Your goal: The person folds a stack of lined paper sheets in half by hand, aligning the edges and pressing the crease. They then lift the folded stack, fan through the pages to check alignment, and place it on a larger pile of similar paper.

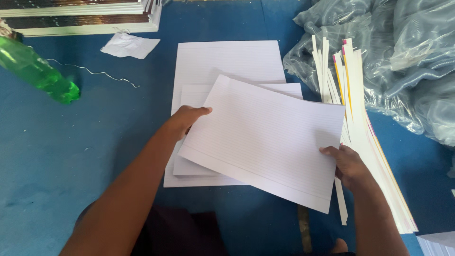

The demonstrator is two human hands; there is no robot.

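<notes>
Paper sheet (265, 142) we grasp with fingers of left hand (187, 121) and right hand (348, 163), not yet laid on stacked sheets (227, 64).

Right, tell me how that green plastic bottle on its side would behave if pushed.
The green plastic bottle lies on its side on the blue floor, so it would probably roll, not slide. It looks see-through and thin-walled, so likely light. How full it is cannot be told. The thin wire beside it might snag it.

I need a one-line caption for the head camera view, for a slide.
Both hands, left hand and right hand, hold a lined sheet above a paper stack on a blue surface.
</notes>
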